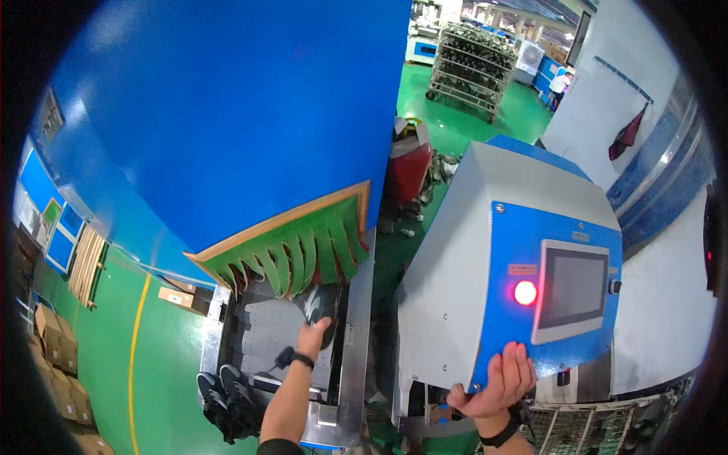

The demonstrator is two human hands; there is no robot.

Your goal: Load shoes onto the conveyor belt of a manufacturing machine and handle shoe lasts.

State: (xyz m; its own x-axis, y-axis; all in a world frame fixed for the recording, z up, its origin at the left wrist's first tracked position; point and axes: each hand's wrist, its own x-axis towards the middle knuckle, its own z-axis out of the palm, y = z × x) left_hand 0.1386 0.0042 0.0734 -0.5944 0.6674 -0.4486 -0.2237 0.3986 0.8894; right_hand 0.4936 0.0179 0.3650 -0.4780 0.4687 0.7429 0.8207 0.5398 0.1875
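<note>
My left hand (309,339) reaches over a perforated metal conveyor bed (269,326), its fingers closed on a dark shoe (324,302). The shoe lies at the mouth of a big blue machine (250,114), just under a curtain of green strips (296,262). Part of the shoe is hidden by the strips and my hand. My right hand (500,383) rests at the lower corner of a blue and grey control box (447,296), fingers stretched against its front panel and thumb apart. Nothing shows in that hand. A lit red button (525,293) and a dark screen (574,290) sit above it.
A pair of black shoes (229,402) stands left of the conveyor. Cardboard boxes (61,341) line the far left. A loaded rack (472,67) stands behind, with a person (560,85) farther right. A wire cage (599,425) is at lower right.
</note>
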